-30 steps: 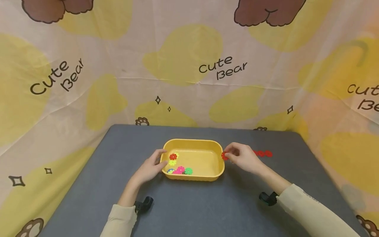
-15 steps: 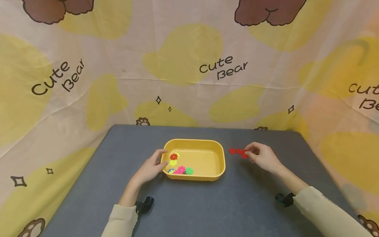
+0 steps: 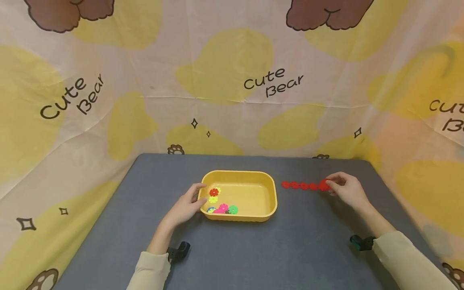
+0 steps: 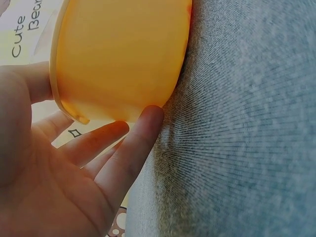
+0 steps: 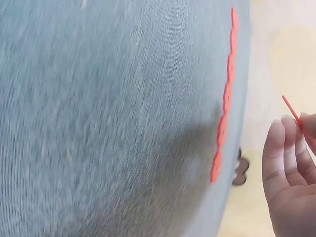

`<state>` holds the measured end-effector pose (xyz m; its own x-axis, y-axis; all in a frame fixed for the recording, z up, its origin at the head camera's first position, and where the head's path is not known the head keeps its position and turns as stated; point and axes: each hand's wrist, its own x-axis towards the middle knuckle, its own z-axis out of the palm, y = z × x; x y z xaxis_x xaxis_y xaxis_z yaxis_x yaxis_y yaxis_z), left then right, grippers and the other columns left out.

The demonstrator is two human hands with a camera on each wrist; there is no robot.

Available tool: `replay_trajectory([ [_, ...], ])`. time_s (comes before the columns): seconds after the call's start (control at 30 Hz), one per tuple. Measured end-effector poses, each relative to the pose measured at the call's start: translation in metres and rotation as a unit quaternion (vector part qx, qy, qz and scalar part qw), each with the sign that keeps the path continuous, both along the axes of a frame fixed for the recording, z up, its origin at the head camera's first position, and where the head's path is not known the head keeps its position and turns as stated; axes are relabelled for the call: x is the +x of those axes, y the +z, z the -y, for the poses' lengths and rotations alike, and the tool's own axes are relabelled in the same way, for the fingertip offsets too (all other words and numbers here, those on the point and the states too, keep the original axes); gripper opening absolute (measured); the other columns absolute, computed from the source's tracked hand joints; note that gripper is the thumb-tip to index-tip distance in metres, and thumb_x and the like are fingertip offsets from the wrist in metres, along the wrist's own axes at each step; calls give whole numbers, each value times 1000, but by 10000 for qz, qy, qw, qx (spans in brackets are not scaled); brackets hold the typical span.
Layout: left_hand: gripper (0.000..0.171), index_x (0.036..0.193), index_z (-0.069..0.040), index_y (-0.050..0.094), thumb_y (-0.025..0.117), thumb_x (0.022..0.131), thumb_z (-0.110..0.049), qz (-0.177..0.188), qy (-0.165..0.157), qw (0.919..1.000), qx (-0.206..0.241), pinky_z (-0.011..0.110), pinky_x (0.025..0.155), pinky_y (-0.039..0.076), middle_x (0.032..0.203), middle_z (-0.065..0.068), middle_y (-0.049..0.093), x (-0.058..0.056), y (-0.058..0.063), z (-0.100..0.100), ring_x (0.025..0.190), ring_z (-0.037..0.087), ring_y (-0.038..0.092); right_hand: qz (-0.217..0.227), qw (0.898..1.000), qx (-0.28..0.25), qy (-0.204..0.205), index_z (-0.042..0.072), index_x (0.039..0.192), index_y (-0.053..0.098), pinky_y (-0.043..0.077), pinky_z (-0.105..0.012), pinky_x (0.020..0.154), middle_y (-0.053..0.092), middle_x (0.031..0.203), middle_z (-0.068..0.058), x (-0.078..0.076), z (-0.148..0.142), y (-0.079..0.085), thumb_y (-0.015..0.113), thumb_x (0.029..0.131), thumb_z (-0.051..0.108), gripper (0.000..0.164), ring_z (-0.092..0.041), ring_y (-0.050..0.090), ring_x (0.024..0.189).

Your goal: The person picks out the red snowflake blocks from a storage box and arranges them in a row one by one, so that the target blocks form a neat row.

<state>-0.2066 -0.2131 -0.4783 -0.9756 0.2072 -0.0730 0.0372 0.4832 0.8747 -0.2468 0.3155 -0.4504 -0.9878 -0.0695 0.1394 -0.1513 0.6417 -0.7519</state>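
My left hand [image 3: 185, 204] holds the left end of a yellow plastic tub [image 3: 253, 173]. In the left wrist view the thumb hooks over the tub's rim [image 4: 55, 54], with fingertips against the outer wall. My right hand [image 3: 348, 190] pinches a red notched disc [image 5: 291, 108] between thumb and fingertips, raised above the table in the right wrist view. A line of several red notched discs [image 3: 299, 185] lies flat on the table, right of the tub. In the head view the held disc overlaps the line's right end.
Inside the tub, toward its left and front, lie a red disc [image 3: 214, 192], a yellow disc [image 3: 213, 199], a pink disc [image 3: 223, 207] and a green disc [image 3: 233, 209]. The grey table [image 3: 253, 253] ends at a printed cloth backdrop [image 3: 217, 137] behind.
My right hand has moved right from the tub's right rim, past the red line, keeping the red disc pinched. More of the line shows now. The left hand stays on the tub.
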Motion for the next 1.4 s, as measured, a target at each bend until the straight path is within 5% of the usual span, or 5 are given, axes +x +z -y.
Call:
replay_trajectory([
  [0.4, 51, 149, -17, 42, 62, 102, -26, -89, 29, 9998, -202, 53, 99, 50, 159, 21, 36, 0, -2, 0, 138, 45, 45, 257, 9981, -335, -446, -12, 122, 60, 60, -31, 65, 68, 104, -28, -6, -40, -17, 60, 103, 20, 37, -16, 71, 72],
  [0.83, 50, 148, -17, 43, 62, 102, -26, -68, 25, 9998, -198, 56, 103, 47, 160, 20, 36, 3, -1, -4, 140, 44, 44, 730, 9947, 246, -678, -13, 121, 59, 58, -30, 61, 71, 98, -21, -9, -62, -32, 56, 105, 18, 35, -16, 67, 71],
  [1.1, 50, 148, -17, 43, 62, 102, -25, -107, 28, 9998, -181, 57, 104, 45, 160, 20, 36, 3, -1, -4, 140, 44, 43, 627, 9950, 511, -591, -10, 118, 61, 57, -31, 60, 68, 96, -19, -10, -62, -25, 56, 105, 23, 37, -20, 67, 70],
  [1.4, 51, 149, -16, 41, 61, 103, -25, -117, 85, 9995, -275, 57, 102, 47, 158, 21, 39, 2, 1, -1, 139, 44, 45, 334, 9964, 638, -450, -6, 122, 62, 55, -33, 60, 69, 106, -25, -13, -43, 1, 55, 105, 31, 41, -25, 70, 75],
])
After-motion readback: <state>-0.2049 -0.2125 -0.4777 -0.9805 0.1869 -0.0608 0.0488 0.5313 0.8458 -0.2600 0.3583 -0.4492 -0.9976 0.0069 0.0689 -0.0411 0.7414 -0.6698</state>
